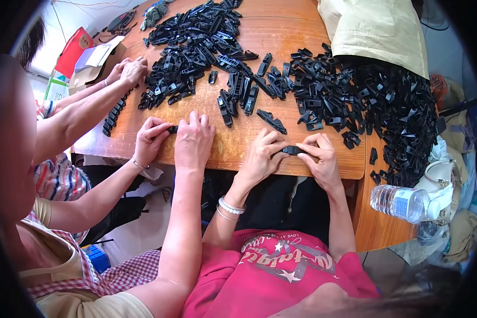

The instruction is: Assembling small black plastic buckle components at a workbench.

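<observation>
Over the near edge of the table, a small black plastic clip (291,150) is held between my two hands. My left hand (262,155), with a beaded bracelet on its wrist, pinches the clip's left end between thumb and fingers. On the other end, my right hand (321,160) is closed in a similar pinch. My fingers cover parts of the clip, so its full shape is hidden. A longer black plastic piece (272,121) lies on the table just beyond my hands.
Heaped black plastic parts (188,58) cover the table's far middle. Another pile (376,100) spills from a cream sack (379,32) at right. A clear bottle (400,203) lies at the right edge. Beside me at left, a co-worker's hands (194,139) hold a black part; another person's hands (130,71) work beyond.
</observation>
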Action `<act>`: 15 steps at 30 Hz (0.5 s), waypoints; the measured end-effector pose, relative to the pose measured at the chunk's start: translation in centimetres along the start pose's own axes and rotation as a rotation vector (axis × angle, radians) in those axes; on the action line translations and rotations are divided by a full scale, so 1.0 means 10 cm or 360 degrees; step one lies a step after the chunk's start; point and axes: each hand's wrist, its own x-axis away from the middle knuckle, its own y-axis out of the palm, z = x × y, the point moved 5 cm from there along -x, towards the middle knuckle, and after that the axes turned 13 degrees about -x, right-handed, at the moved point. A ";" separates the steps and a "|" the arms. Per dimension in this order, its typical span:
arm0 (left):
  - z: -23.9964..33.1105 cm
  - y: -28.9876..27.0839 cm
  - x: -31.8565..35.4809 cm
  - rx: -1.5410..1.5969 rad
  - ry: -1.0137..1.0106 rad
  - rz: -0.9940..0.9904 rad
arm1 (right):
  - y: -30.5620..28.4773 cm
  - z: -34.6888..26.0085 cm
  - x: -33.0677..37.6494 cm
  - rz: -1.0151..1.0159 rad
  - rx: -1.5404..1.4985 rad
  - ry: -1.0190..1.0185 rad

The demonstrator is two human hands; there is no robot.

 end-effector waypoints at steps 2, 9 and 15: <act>0.00 -0.03 0.00 -0.0002 0.0012 0.0083 | 0.02 0.03 0.02 0.0016 -0.0004 -0.0016; 0.04 -0.21 -0.02 -0.0131 0.0005 0.0290 | -0.18 0.01 -0.14 0.0511 0.0558 -0.0160; 0.08 -0.11 0.20 -0.0134 0.0135 0.0112 | -0.13 0.11 -0.06 0.0576 0.0291 -0.0159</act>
